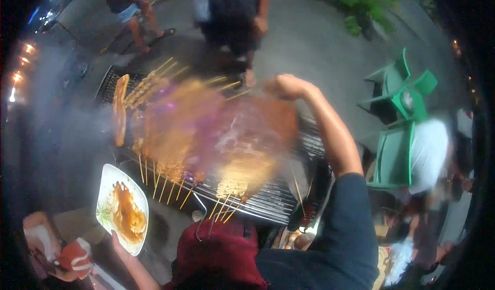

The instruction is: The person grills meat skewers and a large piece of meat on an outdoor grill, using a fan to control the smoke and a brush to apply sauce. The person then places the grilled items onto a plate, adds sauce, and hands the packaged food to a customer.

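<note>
My right hand [288,87] is closed at the far edge of a flat brown sheet [284,121], which is blurred by motion over the charcoal grill [267,205]. My left hand [123,247] grips the near rim of a white plate [104,189] smeared with brown sauce, tilted beside the grill's left end. Meat skewers [170,168] lie across the grate, their bamboo sticks jutting over the near edge. Paler skewers [232,185] lie nearer the middle. A long strip of meat [120,110] rests at the left end. Smoke and blur hide much of the grill's middle.
Green plastic chairs [394,154] stand at the right, near a person in a white shirt [429,154]. Another person [228,15] stands beyond the grill. At lower left, someone's hands hold a red and white object [75,253]. My maroon cap brim [216,239] shows below.
</note>
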